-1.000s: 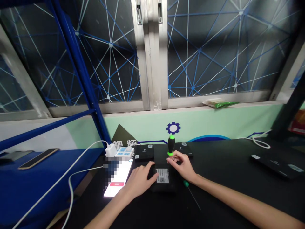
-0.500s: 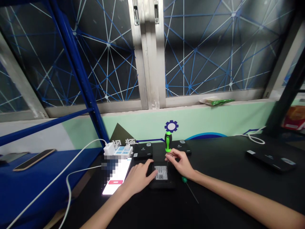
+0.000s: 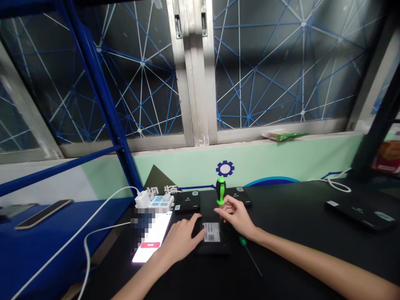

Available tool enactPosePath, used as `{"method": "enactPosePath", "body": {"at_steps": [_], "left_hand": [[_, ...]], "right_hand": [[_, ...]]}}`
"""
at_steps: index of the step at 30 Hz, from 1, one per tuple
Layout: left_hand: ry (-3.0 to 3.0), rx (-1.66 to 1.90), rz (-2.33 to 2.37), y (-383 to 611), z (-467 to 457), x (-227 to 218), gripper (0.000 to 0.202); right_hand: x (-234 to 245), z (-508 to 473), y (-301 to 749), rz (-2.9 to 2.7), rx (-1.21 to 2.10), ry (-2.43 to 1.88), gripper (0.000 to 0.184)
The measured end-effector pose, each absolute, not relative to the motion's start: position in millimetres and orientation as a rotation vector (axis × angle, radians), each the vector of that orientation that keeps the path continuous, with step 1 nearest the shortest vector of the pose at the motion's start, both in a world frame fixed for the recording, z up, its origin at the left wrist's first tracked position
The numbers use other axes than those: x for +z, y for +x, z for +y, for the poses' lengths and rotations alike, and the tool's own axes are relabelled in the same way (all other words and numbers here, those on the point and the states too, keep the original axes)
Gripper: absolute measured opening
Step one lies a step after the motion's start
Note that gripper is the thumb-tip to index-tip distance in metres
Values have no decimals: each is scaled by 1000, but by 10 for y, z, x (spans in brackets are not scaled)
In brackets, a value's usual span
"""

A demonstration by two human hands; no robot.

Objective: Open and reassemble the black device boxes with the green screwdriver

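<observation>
A black electronic box (image 3: 213, 249) with a white label (image 3: 211, 232) lies on the table in front of me. My left hand (image 3: 184, 236) holds it at its left side, thumb on the label's edge and index finger at the far left corner. Over the box's far right part stands a green-and-black screwdriver (image 3: 221, 191), handle up. The fingers of my right hand (image 3: 236, 215) are closed around its shaft just under the handle. Where its tip meets the box is too dark to make out. A second screwdriver with a green handle (image 3: 243, 241) lies right of the box.
Similar black boxes lie at the back left (image 3: 187, 201), behind my right hand (image 3: 240, 196) and far right (image 3: 361, 214). A lit phone (image 3: 153, 237) lies left, near a white power strip (image 3: 161, 201) with cables. Another phone (image 3: 44, 214) rests on the blue surface (image 3: 62, 237).
The whole view has shifted slightly, so the table sits a little lower. The green-and-black screwdriver's handle has turned a little in my right fingers. My left hand stays on the box.
</observation>
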State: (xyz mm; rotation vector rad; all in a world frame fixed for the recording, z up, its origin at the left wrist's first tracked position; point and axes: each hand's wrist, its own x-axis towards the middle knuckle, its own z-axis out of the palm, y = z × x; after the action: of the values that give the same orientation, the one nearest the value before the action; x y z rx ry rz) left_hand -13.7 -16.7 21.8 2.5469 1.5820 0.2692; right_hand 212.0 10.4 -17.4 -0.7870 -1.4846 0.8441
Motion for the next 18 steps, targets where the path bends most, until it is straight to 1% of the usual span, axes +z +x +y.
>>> {"method": "enactPosePath", "body": {"at_steps": [3, 8, 11, 16, 18], "left_hand": [[2541, 252, 1580, -133, -173, 232, 52], [2550, 258, 1569, -136, -164, 224, 53], [2563, 259, 1565, -137, -159, 214, 52], [2564, 249, 1558, -146, -176, 233, 53], [2571, 244, 1553, -148, -184, 243, 52]], "right_hand": [[-180, 117, 2117, -1430, 924, -781, 43], [-134, 88, 2156, -1534, 892, -800, 35], [-109, 68, 2170, -1590, 878, -792, 35], [-120, 97, 2119, -1517, 926, -799, 29], [-122, 115, 2098, -1452, 981, -786, 31]]}}
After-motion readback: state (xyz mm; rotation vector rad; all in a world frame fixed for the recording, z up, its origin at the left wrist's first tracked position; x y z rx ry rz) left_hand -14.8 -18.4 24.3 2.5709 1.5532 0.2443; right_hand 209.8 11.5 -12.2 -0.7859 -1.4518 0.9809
